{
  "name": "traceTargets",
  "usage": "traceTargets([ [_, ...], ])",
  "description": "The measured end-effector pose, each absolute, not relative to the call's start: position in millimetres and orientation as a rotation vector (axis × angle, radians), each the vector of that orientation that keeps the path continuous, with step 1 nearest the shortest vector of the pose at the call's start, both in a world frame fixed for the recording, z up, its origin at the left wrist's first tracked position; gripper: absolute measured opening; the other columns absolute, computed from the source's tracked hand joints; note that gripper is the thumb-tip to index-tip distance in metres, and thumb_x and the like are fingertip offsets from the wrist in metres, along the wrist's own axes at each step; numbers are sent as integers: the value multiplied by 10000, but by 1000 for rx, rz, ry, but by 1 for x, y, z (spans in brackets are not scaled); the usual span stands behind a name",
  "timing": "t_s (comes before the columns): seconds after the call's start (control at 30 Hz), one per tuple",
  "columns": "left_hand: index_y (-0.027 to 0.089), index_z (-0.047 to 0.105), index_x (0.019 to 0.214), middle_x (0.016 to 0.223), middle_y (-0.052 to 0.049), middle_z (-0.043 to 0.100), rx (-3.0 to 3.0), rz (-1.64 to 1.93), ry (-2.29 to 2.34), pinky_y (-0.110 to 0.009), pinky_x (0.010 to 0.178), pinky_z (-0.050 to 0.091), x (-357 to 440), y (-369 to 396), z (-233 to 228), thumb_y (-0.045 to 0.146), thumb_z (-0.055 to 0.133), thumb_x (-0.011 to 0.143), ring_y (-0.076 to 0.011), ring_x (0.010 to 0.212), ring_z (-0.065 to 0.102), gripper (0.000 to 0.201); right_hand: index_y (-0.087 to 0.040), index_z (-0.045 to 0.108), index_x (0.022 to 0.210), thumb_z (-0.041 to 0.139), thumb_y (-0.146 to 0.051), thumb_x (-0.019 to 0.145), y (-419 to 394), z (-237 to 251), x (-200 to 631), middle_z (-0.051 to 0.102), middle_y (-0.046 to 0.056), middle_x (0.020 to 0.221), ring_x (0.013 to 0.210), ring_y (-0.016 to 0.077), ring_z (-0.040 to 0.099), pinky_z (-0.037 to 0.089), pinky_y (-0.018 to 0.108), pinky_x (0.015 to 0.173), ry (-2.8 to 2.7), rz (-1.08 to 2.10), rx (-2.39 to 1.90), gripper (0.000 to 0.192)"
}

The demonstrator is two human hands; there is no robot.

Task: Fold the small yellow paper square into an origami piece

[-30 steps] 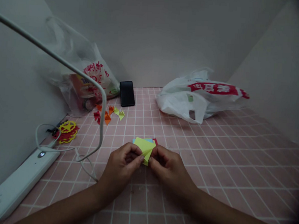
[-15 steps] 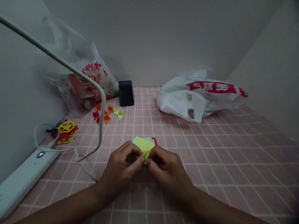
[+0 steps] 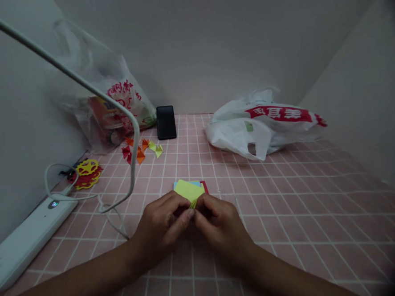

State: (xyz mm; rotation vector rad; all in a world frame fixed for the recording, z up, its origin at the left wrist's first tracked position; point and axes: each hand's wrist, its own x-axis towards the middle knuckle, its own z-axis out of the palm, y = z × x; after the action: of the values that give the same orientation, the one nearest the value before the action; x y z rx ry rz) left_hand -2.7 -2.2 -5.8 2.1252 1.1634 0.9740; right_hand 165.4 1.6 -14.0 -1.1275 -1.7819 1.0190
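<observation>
My left hand [image 3: 162, 220] and my right hand [image 3: 223, 222] meet at the front middle, fingertips almost touching. Both pinch a small folded piece of yellow paper [image 3: 193, 205], and the fingers cover most of it. Just beyond the fingertips lies a small stack of coloured paper with a yellow sheet [image 3: 188, 190] on top. A blue edge [image 3: 195, 183] and a red edge [image 3: 205, 187] stick out from under that sheet. Farther off to the left are several little folded paper shapes: orange [image 3: 141, 155], red [image 3: 126, 153] and yellow [image 3: 158, 150].
A black phone [image 3: 166, 122] lies by the back wall, between a clear plastic bag [image 3: 109, 107] and a white plastic bag [image 3: 242, 130]. At left are a white power strip [image 3: 27, 240], red and yellow cut-outs [image 3: 87, 173] and a pale cable [image 3: 133, 162] arching across the view.
The fingers have drawn closer together over the folded yellow paper, so less of it shows. The left thumb has shifted slightly. Everything else lies as before.
</observation>
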Motion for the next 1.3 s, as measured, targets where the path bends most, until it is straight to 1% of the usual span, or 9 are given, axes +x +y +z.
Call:
traceTargets([
  [0.17,171,588,826,776,-15,604,1985,947,1211,-262,655,433,-4,-1,-2,169,546,901,-141,714,576,87,-176,506,698,497,-138,846,3,-11,167,537,-1,664,602,129,476,345,259,560,-1837,1064,-1057,153],
  [0.37,168,599,800,742,-14,598,1763,939,1222,-262,635,437,-4,0,-4,226,522,907,-144,687,567,144,-184,521,750,511,-123,856,5,-11,169,543,-14,693,624,123,489,366,249,581,-1788,1072,-1044,122],
  [0.53,163,617,840,769,-9,624,1433,983,1164,-256,674,474,-3,2,-4,253,625,840,-145,721,590,90,-181,534,755,523,-136,876,5,-10,170,555,-14,704,645,123,504,374,246,604,-1784,1082,-1050,129],
  [0.63,158,635,831,772,-8,637,1377,979,1132,-252,691,480,-3,2,-4,242,660,808,-142,730,595,90,-181,534,758,528,-142,883,4,-11,171,561,-10,711,653,126,510,375,252,614,-1809,1050,-1034,131],
  [0.8,159,640,790,751,-9,641,1317,1023,1157,-254,678,480,-4,3,-7,275,674,794,-141,711,593,121,-188,535,857,554,-217,894,4,-10,169,566,-11,733,651,126,521,395,244,596,-1692,1159,-1042,51],
  [0.9,162,624,753,706,1,630,1286,1029,1160,-251,654,481,-3,5,-8,275,678,778,-133,672,584,128,-181,551,797,562,-243,890,4,-9,168,552,-15,689,626,124,509,387,243,577,-1698,1236,-1036,111],
  [1.0,160,606,716,670,11,609,1263,1002,1153,-237,618,470,-2,5,-7,271,691,758,-120,636,569,146,-178,547,728,531,-185,882,4,-10,168,533,-21,655,600,117,482,360,246,565,-1749,1186,-1041,155],
  [1.2,165,671,848,740,-9,636,1220,974,1117,-262,649,497,-2,5,-5,326,658,795,-132,664,581,170,-183,525,728,482,-155,891,5,-11,170,516,-21,653,606,122,467,360,253,583,-1808,1158,-1034,171],
  [1.3,163,682,804,723,-8,627,1238,990,1109,-247,634,482,-3,5,-6,327,656,805,-129,659,570,167,-187,489,708,472,-162,891,6,-10,170,498,-20,642,598,124,456,346,258,575,-1855,1154,-1027,186],
])
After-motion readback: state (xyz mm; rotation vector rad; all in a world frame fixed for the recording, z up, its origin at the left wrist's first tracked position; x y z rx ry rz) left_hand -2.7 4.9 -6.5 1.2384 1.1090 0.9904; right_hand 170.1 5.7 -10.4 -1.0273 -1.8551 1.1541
